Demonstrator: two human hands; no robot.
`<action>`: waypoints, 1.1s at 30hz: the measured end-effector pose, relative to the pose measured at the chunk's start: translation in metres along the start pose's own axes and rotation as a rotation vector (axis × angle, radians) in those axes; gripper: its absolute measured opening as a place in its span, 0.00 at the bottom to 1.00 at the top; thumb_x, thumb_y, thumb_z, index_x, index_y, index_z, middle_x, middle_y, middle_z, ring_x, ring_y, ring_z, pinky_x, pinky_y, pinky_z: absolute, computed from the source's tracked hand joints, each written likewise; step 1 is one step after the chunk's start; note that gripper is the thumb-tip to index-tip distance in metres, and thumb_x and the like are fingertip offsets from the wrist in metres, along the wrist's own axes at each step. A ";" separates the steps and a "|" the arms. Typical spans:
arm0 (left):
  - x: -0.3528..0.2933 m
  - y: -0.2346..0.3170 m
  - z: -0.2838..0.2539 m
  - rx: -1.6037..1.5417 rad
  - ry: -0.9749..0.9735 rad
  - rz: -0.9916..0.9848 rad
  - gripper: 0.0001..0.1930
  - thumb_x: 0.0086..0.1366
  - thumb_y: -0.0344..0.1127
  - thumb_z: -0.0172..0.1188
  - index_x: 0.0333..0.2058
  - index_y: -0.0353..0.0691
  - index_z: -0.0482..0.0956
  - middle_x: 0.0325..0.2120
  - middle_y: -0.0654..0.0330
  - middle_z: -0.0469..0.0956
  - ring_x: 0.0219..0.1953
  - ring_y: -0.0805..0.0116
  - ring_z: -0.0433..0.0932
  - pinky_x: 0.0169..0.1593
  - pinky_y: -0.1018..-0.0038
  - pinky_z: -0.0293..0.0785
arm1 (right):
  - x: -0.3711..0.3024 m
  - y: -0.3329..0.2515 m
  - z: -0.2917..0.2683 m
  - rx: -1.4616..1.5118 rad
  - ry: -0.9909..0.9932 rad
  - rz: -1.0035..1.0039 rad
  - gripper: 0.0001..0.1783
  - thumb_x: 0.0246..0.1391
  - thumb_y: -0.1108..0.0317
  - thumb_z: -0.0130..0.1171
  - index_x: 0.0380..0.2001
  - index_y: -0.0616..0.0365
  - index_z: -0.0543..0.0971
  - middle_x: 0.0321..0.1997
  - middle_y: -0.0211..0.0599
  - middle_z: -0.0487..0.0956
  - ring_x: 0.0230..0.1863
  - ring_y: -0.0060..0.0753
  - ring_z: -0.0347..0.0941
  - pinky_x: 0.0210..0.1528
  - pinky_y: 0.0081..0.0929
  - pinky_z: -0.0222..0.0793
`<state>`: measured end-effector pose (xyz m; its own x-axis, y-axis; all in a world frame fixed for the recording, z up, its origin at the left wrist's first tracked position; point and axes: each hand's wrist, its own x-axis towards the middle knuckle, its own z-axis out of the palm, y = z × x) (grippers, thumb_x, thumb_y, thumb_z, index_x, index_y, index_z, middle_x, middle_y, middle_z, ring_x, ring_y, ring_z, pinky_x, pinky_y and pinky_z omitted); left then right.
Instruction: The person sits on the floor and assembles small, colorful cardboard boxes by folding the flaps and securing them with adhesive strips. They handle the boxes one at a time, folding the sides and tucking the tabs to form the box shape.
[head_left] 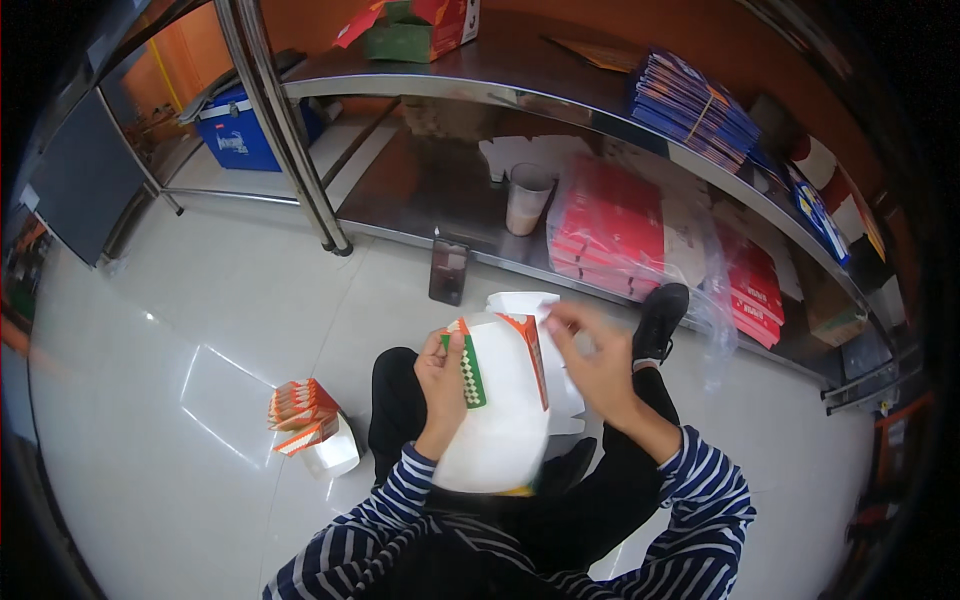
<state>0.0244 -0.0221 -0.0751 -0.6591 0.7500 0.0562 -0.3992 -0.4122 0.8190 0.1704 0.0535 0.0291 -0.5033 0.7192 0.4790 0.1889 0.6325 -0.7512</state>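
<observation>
A partly folded cardboard food carton [500,420], white inside with green and orange printed sides, is tilted over my lap. My left hand [440,385] is closed on its left side, thumb on the green panel. At the far right corner, beside the orange flap, the fingers of my right hand [595,365] pinch the carton's edge, slightly blurred. Beyond and partly under the carton lie white flat cardboard blanks [565,390], mostly hidden. To the left on the floor, a nested stack of folded orange-and-white cartons [305,405] lies on its side.
A phone [449,270] leans against the steel shelf ahead. On the lower shelf are a plastic cup [527,200] with a drink and red flat boxes [610,215] in plastic wrap. Above sits a bundle of blue flat cartons [695,108]. A blue cooler [238,135] stands far left.
</observation>
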 end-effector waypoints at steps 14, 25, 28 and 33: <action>-0.042 0.065 -0.058 0.816 -0.474 0.214 0.20 0.51 0.42 0.64 0.41 0.37 0.75 0.31 0.55 0.77 0.35 0.73 0.74 0.36 0.77 0.70 | -0.006 0.015 0.013 0.055 -0.635 0.291 0.05 0.45 0.73 0.61 0.25 0.63 0.76 0.24 0.32 0.76 0.28 0.18 0.71 0.29 0.18 0.68; -0.022 0.177 -0.258 1.782 -0.349 0.015 0.66 0.25 0.55 0.73 0.62 0.46 0.42 0.57 0.40 0.52 0.61 0.46 0.50 0.60 0.55 0.50 | -0.001 -0.025 0.068 0.205 -0.887 -0.313 0.06 0.39 0.81 0.57 0.26 0.64 0.75 0.29 0.42 0.76 0.32 0.41 0.73 0.34 0.28 0.69; -0.005 0.162 -0.274 1.473 -0.298 -0.044 0.59 0.31 0.53 0.70 0.62 0.48 0.45 0.53 0.43 0.59 0.55 0.46 0.59 0.57 0.58 0.55 | -0.012 -0.029 0.094 0.243 -0.855 -0.447 0.09 0.38 0.81 0.55 0.28 0.63 0.74 0.29 0.41 0.75 0.32 0.44 0.72 0.34 0.32 0.68; 0.003 0.152 -0.286 1.563 -0.275 0.069 0.42 0.45 0.54 0.62 0.58 0.49 0.57 0.40 0.50 0.71 0.42 0.51 0.68 0.49 0.61 0.61 | -0.035 -0.040 0.136 0.174 -0.801 -0.678 0.07 0.39 0.78 0.53 0.26 0.62 0.72 0.29 0.37 0.74 0.31 0.37 0.71 0.26 0.27 0.69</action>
<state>-0.2201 -0.2301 -0.1140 -0.4479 0.8912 0.0719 0.7599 0.3370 0.5559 0.0662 -0.0362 -0.0191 -0.8783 -0.2073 0.4308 -0.4306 0.7345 -0.5244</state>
